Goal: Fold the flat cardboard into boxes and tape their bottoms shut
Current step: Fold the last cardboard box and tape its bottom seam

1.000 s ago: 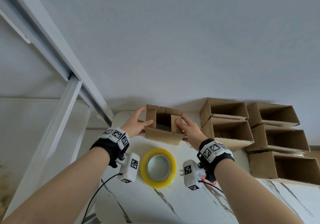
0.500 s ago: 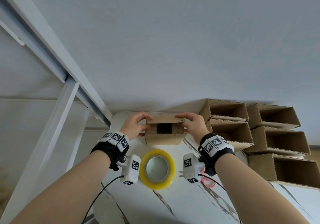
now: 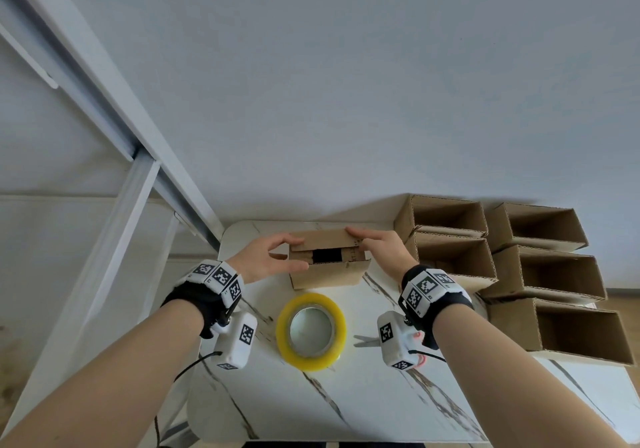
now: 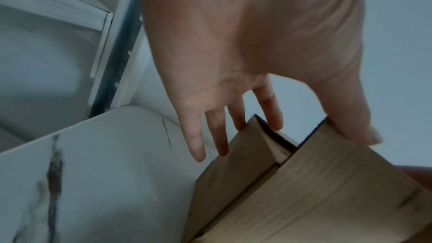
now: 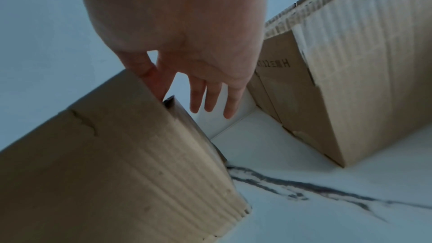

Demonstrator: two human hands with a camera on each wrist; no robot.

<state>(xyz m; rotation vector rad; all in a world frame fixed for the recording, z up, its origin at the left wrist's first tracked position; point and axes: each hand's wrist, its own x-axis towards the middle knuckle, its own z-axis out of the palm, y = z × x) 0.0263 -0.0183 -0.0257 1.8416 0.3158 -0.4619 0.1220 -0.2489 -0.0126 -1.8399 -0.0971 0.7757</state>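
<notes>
A small brown cardboard box (image 3: 329, 272) stands on the white marble table (image 3: 346, 395) near its far edge. Its far long flap is folded down over the top, and a dark slit shows between the flaps. My left hand (image 3: 291, 253) is at the left end, thumb on the near flap and fingers along the side (image 4: 275, 117). My right hand (image 3: 374, 243) lies with straight fingers on the far flap at the right end; in the right wrist view its other fingers (image 5: 210, 99) hang free past the box (image 5: 117, 163). A yellow tape roll (image 3: 311, 329) lies flat in front.
Several folded boxes (image 3: 540, 267) lie stacked on their sides at the right, openings facing me, close to my right hand (image 5: 350, 62). Scissors (image 3: 365, 340) lie right of the tape, partly hidden by my wrist camera. A white metal frame (image 3: 114, 239) stands at the left; the wall is behind.
The box top was open with short flaps being pushed in. The far long flap has since come down over the opening, and both hands have shifted onto the flaps.
</notes>
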